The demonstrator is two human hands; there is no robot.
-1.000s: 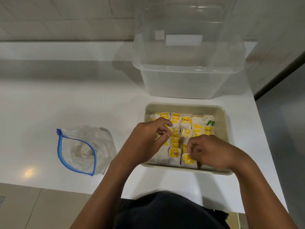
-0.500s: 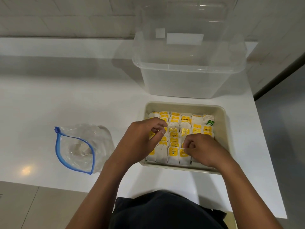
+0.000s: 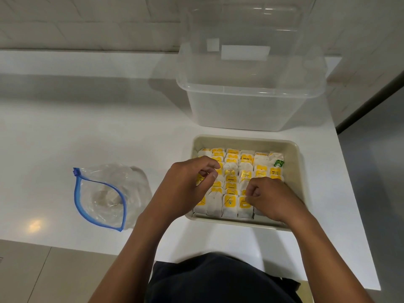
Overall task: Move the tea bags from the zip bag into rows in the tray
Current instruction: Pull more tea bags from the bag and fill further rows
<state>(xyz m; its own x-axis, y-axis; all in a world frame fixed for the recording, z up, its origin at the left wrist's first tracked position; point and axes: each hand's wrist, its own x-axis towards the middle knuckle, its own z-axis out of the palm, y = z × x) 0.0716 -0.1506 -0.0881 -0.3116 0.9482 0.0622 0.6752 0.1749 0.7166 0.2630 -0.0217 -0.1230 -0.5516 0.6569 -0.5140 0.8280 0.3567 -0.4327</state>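
A beige tray (image 3: 294, 149) on the white counter holds several rows of white tea bags with yellow tags (image 3: 231, 180); one at the back right has a green tag (image 3: 278, 162). My left hand (image 3: 185, 184) hovers over the tray's left rows, its fingers curled onto a yellow-tagged tea bag (image 3: 200, 178). My right hand (image 3: 269, 197) sits over the front right rows, its fingertips pinching at a tea bag (image 3: 243, 203) in the front row. The clear zip bag (image 3: 105, 193) with a blue zipper lies open at the left and looks nearly empty.
A large clear plastic bin (image 3: 251, 92) stands just behind the tray. The counter's right edge (image 3: 349, 182) runs close to the tray, and the front edge lies just below my forearms. A tiled wall rises behind.
My right hand has slid left and back across the front rows. My left hand has stayed over the tray's left side, its fingers shifting slightly on the tea bags.
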